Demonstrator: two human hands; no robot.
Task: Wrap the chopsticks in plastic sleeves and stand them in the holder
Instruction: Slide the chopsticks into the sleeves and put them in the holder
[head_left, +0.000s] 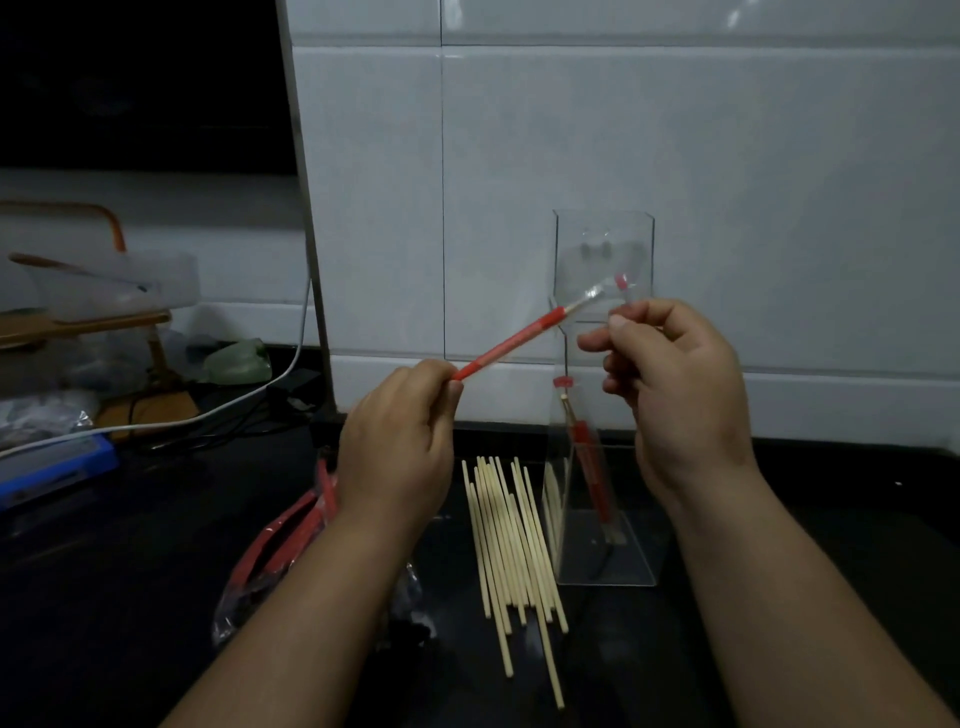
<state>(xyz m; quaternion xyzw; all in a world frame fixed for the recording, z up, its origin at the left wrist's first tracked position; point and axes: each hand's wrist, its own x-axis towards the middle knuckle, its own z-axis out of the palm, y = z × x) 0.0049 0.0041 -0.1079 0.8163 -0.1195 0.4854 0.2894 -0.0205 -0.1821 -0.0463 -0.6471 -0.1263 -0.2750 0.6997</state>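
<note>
My left hand (397, 441) pinches the lower end of a chopstick in a red-and-clear plastic sleeve (511, 345), which slants up to the right. My right hand (670, 374) pinches the sleeve's clear upper end near its red tip. Behind them a clear acrylic holder (605, 566) stands against the tiled wall, with one red-sleeved chopstick (589, 462) leaning inside it. Several bare wooden chopsticks (514, 551) lie in a loose bundle on the dark counter, left of the holder. A bag of red sleeves (283, 540) lies under my left forearm.
The white tiled wall (727, 182) rises right behind the holder. At the left are a white cable (218, 410), a blue box (52, 467), a wooden rack with plastic tubs (98, 296) and crumpled bags. A metal post (311, 260) edges the wall.
</note>
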